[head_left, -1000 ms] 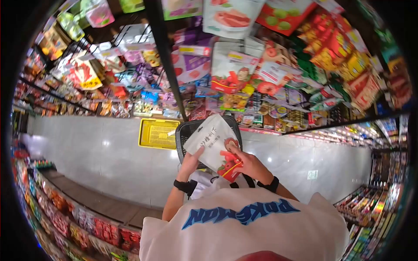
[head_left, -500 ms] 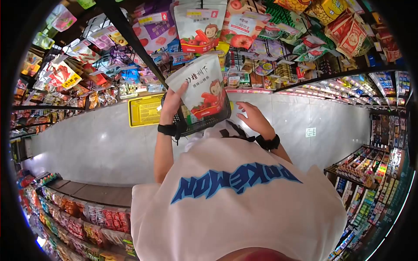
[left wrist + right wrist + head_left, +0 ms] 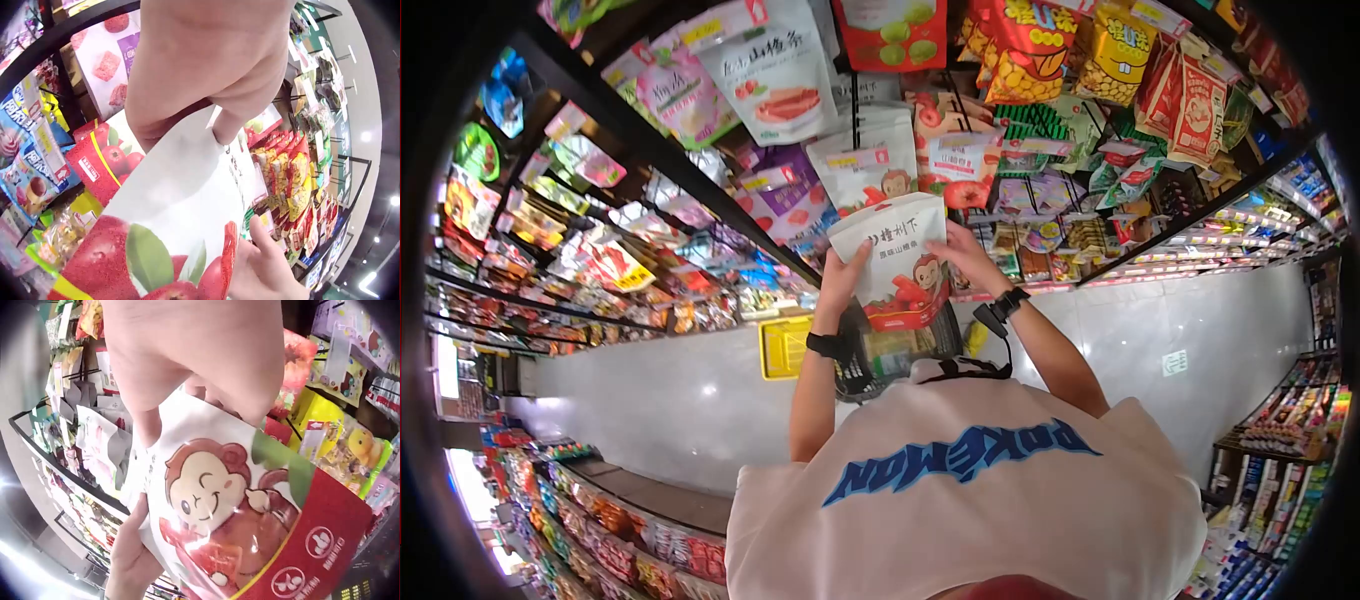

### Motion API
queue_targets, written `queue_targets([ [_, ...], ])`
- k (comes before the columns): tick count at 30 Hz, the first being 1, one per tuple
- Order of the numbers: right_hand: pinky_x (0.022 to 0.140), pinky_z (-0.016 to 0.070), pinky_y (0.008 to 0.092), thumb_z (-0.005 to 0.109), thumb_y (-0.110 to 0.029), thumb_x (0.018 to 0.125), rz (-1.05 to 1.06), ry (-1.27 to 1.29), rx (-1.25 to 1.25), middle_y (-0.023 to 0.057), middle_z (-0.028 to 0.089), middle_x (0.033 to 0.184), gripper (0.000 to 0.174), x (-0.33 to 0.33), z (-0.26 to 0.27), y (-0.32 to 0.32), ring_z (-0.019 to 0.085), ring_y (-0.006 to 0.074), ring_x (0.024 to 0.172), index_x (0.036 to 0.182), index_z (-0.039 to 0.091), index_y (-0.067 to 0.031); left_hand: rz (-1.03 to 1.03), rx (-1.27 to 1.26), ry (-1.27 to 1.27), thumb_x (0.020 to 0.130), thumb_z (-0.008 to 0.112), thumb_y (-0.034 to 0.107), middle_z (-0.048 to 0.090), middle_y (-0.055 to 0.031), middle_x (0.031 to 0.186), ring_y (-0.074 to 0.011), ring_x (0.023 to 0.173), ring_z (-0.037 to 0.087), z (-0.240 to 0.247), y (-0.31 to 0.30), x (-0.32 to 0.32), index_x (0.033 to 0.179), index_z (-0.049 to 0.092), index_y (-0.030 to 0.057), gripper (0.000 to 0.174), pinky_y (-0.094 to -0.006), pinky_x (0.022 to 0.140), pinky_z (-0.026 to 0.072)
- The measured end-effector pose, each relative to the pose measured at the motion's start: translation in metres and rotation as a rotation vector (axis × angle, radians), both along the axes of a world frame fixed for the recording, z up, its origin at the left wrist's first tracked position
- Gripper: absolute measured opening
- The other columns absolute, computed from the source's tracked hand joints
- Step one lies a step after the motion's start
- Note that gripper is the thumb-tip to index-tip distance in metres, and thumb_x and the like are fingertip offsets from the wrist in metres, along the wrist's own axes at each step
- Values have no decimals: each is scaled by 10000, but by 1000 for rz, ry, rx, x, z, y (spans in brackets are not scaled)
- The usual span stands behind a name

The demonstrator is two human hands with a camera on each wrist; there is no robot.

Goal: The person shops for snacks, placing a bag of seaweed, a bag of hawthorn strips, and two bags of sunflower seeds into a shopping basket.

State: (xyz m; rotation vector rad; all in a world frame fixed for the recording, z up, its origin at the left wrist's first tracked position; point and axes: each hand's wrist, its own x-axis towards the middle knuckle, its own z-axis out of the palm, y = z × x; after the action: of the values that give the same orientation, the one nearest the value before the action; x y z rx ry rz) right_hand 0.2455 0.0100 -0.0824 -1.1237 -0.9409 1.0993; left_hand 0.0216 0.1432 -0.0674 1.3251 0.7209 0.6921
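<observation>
A white snack pouch with a cartoon monkey and red fruit on its front is held up before the shelf, its printed face toward the head camera. My left hand grips its left edge, thumb on the front. At the opposite edge, near the top, my right hand pinches the pouch between thumb and fingers. In the right wrist view the monkey print fills the middle, with the other hand behind at the far edge. A similar pouch hangs on the rack just beyond.
Below the pouch stands a dark shopping basket with packaged items inside. A yellow basket sits on the grey tiled floor to its left. Hanging snack bags crowd the rack ahead. Another stocked shelf runs behind at the left.
The pouch has gone from low over the dark basket up toward the rack. My right hand let go of it half a second ago and now holds its right edge again.
</observation>
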Motion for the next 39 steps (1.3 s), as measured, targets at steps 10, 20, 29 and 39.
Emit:
queue_targets([
  [10,752,514,293,679,-250,911,-118,-156,78,39,709,989,338,40,4,131,626,102,864,1103,690,28,274,101,-36,916,707,184,692,-68,1105,-148,943,643,-8,94,37,1181,636,-20,342,-307,823,517],
  [20,817,506,313,718,-261,879,-161,-314,180,133,724,998,376,27,34,125,649,168,957,1125,676,20,324,119,-58,935,679,185,702,-88,1058,-152,898,654,-2,89,25,1147,645,-41,312,-311,788,525],
  [29,833,500,306,673,-207,929,-158,-266,213,65,710,1059,341,29,45,139,631,131,930,1179,643,22,394,186,-81,947,675,246,684,-83,1052,-142,904,623,10,92,39,1140,619,-50,358,-301,795,502],
  [39,865,505,343,739,-87,782,-355,-548,395,134,722,1017,374,18,73,153,678,247,994,1140,675,1,496,195,-81,927,689,271,696,-104,1051,-161,864,638,2,102,49,1152,635,-54,399,-320,754,515],
])
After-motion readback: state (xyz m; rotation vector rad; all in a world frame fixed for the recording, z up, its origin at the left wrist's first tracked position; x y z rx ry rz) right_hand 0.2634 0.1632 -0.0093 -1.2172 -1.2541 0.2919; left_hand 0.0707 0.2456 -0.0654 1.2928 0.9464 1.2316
